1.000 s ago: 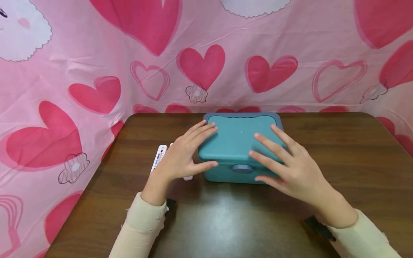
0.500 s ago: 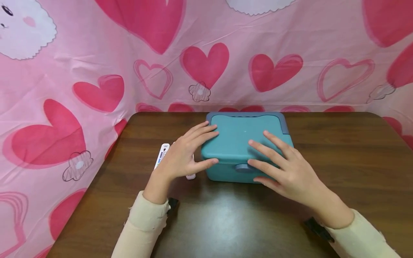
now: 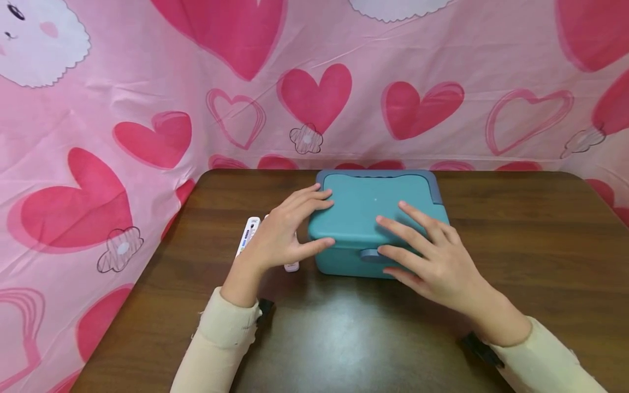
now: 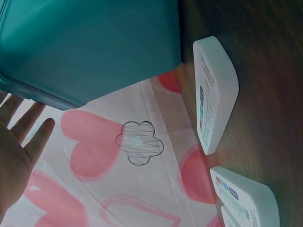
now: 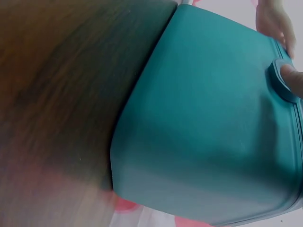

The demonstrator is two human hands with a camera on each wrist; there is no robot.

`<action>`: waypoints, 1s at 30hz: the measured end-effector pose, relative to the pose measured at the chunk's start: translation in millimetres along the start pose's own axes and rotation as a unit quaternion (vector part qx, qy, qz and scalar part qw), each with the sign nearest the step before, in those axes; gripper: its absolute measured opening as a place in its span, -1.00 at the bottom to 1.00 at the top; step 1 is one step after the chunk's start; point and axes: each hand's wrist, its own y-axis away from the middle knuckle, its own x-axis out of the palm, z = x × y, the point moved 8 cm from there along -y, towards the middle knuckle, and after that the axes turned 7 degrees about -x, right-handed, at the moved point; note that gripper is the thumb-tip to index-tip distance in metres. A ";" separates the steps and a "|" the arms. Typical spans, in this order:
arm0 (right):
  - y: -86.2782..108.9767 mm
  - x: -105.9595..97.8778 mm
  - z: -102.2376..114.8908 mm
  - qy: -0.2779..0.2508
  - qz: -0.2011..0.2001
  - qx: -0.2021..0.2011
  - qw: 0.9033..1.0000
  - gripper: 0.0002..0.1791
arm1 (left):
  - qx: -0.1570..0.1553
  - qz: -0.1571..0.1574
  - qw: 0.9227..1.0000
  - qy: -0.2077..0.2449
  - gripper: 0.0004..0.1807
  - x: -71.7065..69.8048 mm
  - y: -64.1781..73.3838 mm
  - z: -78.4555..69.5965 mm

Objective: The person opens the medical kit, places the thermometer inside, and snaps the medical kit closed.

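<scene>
A teal lidded box (image 3: 363,210) with a blue-grey handle (image 3: 434,188) folded around the back of its lid rests on the table. Its round blue-grey latch (image 3: 370,255) sits on the front, the lid down. My left hand (image 3: 280,234) is at the box's left side, fingers spread by the lid edge and thumb at the front left corner. My right hand (image 3: 442,267) spreads over the front right of the box. One of its fingertips overlaps the latch; the right wrist view shows a digit (image 5: 292,80) right at the latch (image 5: 281,80).
Flat white plastic pieces with small printed labels stand left of the box, partly behind my left hand; the left wrist view shows one piece (image 4: 215,94) near the box and another piece (image 4: 248,198) farther off. A pink heart-patterned cloth (image 3: 236,120) hangs behind the table (image 3: 521,234).
My right hand has shifted left relative to the box, its fingertips now at the latch. The left hand stays by the box's left side. The head view has turned slightly.
</scene>
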 end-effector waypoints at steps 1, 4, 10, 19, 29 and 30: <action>0.3 0.0 0.1 0.003 -0.001 0.001 1.000 -0.60 | 0.001 0.000 1.000 0.002 -0.31 0.2 -0.7 -0.5; 1.1 0.9 0.5 0.011 0.001 0.002 1.000 -0.60 | 0.000 0.003 1.000 0.007 -0.31 1.1 -1.8 -0.8; -0.6 1.7 0.4 0.017 -0.008 -0.001 1.000 -0.65 | -0.021 0.041 0.999 0.009 -0.31 -0.6 -5.8 1.6; -0.7 7.8 -0.7 0.046 0.029 -0.003 0.999 -0.64 | -0.056 0.108 0.993 0.010 -0.36 -9.0 -17.2 -1.5; -0.7 9.7 -0.2 0.072 0.044 -0.012 0.996 -0.65 | -0.070 0.096 0.993 0.015 -0.38 -9.3 -15.3 0.5; -0.5 10.2 -0.3 0.072 0.046 -0.012 0.996 -0.65 | -0.070 0.095 0.993 0.016 -0.38 -9.4 -14.9 0.7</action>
